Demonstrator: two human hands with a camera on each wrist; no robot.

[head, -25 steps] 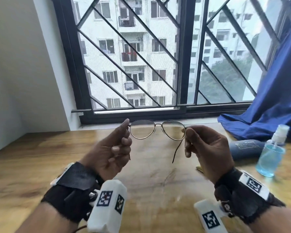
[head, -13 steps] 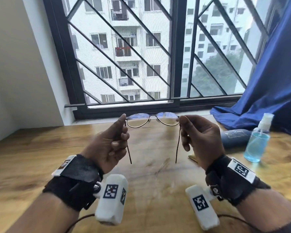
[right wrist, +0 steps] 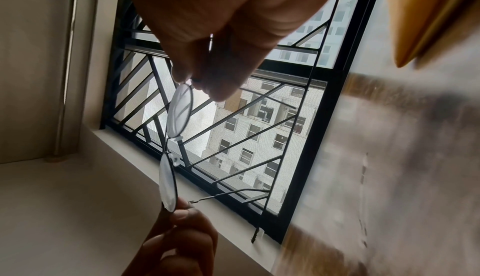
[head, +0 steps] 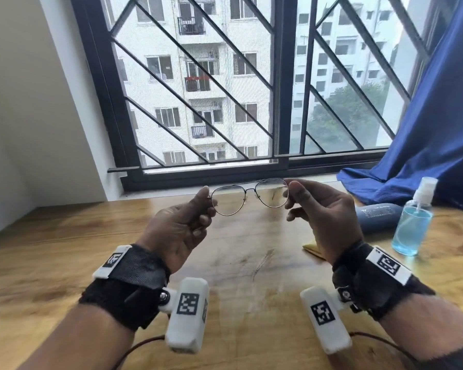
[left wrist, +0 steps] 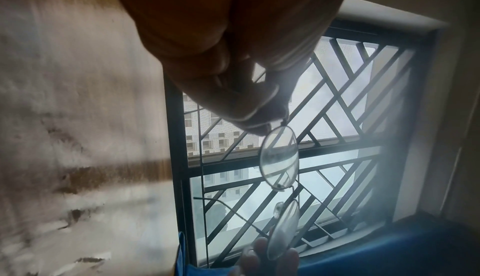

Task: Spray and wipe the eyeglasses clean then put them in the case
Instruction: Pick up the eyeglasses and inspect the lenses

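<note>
Wooden bench (head: 64,249) beneath a barred window (head: 251,89); eyeglasses (head: 249,196) were held up above it.

Left hand (head: 179,231) and right hand (head: 321,214) each pinched one outer end of the thin dark wire frame, long axis running left to right, lenses facing the window. Lenses clear, oval. Temple arms were largely hidden in the head view. The case (head: 377,217) and spray bottle (head: 412,222) lay at right, case partly behind the bottle.

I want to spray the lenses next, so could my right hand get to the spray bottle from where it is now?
Probably yes. The spray bottle stands on the table just right of your right hand, nothing between them. But that hand pinches the eyeglasses, so it must let go first.
</note>
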